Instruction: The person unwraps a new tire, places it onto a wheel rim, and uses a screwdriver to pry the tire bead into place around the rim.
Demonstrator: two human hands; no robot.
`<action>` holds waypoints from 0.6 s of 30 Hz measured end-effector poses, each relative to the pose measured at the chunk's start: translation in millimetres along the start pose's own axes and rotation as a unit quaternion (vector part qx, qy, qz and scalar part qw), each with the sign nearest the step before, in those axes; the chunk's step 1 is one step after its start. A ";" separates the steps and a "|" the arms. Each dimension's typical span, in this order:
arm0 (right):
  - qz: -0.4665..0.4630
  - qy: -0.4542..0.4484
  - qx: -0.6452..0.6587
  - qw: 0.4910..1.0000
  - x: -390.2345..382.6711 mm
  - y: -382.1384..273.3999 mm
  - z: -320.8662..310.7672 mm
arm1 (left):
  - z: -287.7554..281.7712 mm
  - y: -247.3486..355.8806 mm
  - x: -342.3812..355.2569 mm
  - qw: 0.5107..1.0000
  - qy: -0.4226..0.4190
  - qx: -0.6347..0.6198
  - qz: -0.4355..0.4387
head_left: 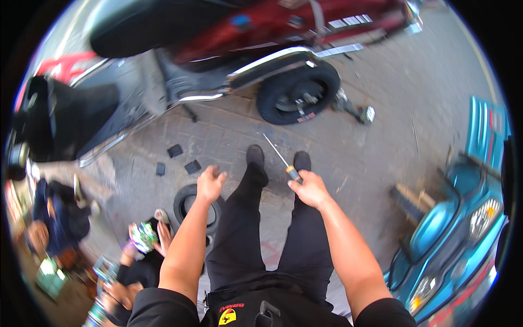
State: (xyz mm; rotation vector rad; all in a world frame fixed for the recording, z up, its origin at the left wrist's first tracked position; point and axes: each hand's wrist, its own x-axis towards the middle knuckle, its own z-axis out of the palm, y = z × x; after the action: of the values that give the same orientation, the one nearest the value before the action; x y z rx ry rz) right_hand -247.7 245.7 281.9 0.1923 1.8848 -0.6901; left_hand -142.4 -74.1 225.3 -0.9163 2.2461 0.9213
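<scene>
My right hand (308, 188) grips a screwdriver (292, 173) with a grey and yellow handle; its long thin shaft points forward over the paving. My left hand (211, 184) is held out empty, fingers apart and slightly bent. Beyond my feet, a dark red scooter (229, 32) stretches across the top of the view, its rear wheel (267, 98) exposed, with a loose dark metal part (359, 113) beside it. Several dark square pieces (192, 167) lie on the ground, and a loose tyre (184, 199) is below my left hand.
A teal scooter (436, 229) stands close on my right. At lower left are a person in dark blue (65, 212) and another in black (141, 261), whose hands hold a green-and-white crumpled item (143, 235). Grey paving (392, 136) lies between the scooters.
</scene>
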 end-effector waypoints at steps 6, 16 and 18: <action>-0.116 -0.041 -0.208 0.970 -35.6 -5.8 -33.8 | -12.8 -101.6 -194.1 0.967 0.102 -0.083 -0.218; -0.091 -0.049 -0.491 0.865 -98.0 -21.7 -60.3 | 117.9 -94.7 -411.8 0.853 0.149 -0.344 -0.363; -0.105 -0.049 -0.506 0.855 -109.1 -24.5 -48.4 | 130.2 -94.3 -436.0 0.804 0.159 -0.416 -0.395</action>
State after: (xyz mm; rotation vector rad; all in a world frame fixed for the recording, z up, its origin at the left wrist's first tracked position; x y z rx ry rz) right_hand -251.4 271.7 400.9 -0.7191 1.9423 0.2250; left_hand 228.5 140.2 405.6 -2.3028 1.3059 1.3783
